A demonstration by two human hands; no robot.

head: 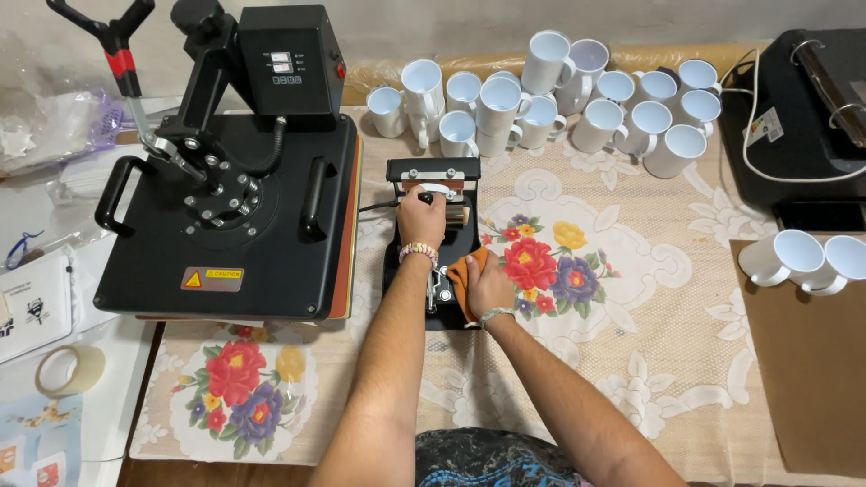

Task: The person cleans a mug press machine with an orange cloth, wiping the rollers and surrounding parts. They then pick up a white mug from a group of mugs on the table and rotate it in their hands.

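A small black mug press (433,171) sits on the floral tablecloth in the middle of the view. My left hand (420,219) is closed around the white mug (439,190) held in the press, a beaded bracelet on the wrist. Close to the press's lever at its near end, my right hand (488,286) grips an orange cloth (459,273). Most of the mug is hidden by my left hand.
A large black flat heat press (225,198) stands at the left. Several white mugs (541,104) crowd the back of the table, two more (803,257) lie at right. A black machine (803,108) fills the back right corner. A tape roll (68,370) lies at the front left.
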